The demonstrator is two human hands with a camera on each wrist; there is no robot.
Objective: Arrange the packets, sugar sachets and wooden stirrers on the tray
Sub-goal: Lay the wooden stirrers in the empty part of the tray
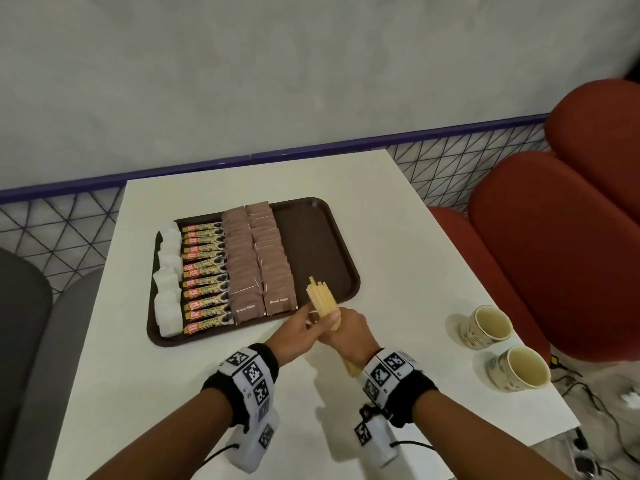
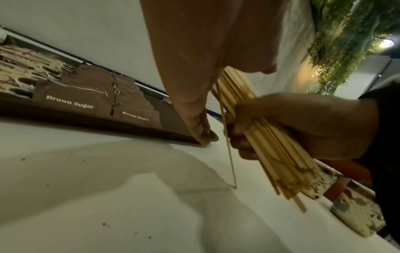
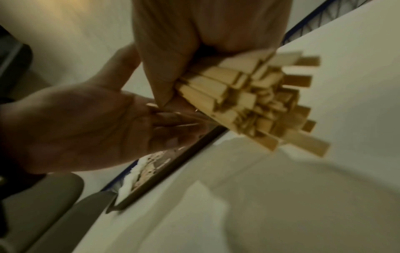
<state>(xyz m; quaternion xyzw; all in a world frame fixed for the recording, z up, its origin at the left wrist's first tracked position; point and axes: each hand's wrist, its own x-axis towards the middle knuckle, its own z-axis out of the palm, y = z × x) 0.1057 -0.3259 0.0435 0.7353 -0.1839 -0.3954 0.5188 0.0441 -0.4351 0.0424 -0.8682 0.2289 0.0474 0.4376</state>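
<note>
Stirrers (image 1: 322,299) sit bundled in the right hand's (image 1: 346,336) fist while the left hand (image 1: 294,332) pinches one by the tray (image 1: 318,237).

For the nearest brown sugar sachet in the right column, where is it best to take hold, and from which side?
Probably pinch the nearest brown sugar sachet at its near edge, coming from the tray's near rim. It lies topmost in the overlapped column, that edge free. The right side is open but the wooden stirrers hover there.

Stirrer bundle (image 1: 323,299) middle hidden inside right hand (image 1: 349,332); granule packet (image 1: 206,291) print unreadable.
</note>
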